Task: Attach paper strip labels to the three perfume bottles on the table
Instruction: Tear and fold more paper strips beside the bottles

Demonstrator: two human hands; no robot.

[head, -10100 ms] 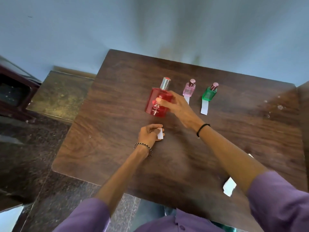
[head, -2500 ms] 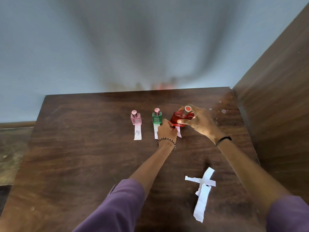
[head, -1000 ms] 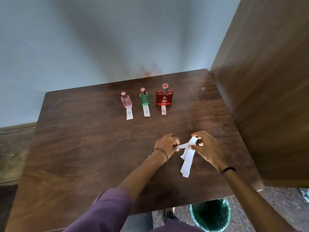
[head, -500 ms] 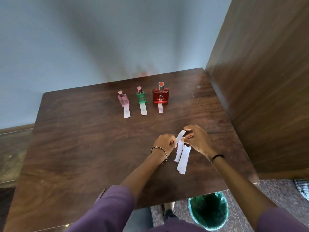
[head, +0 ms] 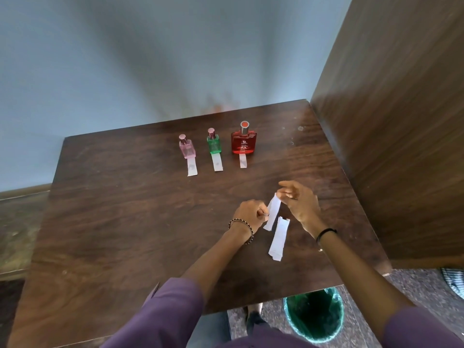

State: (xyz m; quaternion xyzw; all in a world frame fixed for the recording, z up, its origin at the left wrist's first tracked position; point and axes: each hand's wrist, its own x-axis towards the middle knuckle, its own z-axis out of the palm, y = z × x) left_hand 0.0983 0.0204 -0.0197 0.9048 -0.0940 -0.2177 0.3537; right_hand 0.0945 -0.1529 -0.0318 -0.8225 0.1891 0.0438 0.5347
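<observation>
Reaching in from the near edge, both forearms angle toward the middle-right of the dark wood table [head: 105,222]. Left hand [head: 249,213] is curled into a loose fist, knuckles up, thumb & forefinger pinching the side edge of a white paper strip [head: 273,212]; beaded bracelet [head: 241,228] on that wrist. Right hand [head: 300,203] sits just beyond & to the right, palm turned down-left, fingers half spread; its fingertips [head: 283,195] nip the strip's top end, so the strip hangs tilted btwn the 2 hands. Black band [head: 326,233] on the right wrist. Purple sleeves [head: 163,312] cover both upper arms.

Just below the held strip, a second loose strip [head: 278,238] lies flat on the table, near the right wrist, not touched.

Far side of the table, 3 bottles stand upright in a row, well apart from the hands: pink bottle [head: 187,146] left, green bottle [head: 214,144] middle, red bottle [head: 244,143] right & largest. Each has a white label strip running from its base toward the person: pink's label [head: 192,167], green's label [head: 217,162], red's label [head: 242,161].

Wood panel [head: 401,121] rises along the table's right side. Green bin [head: 313,316] on the floor below the near edge.
</observation>
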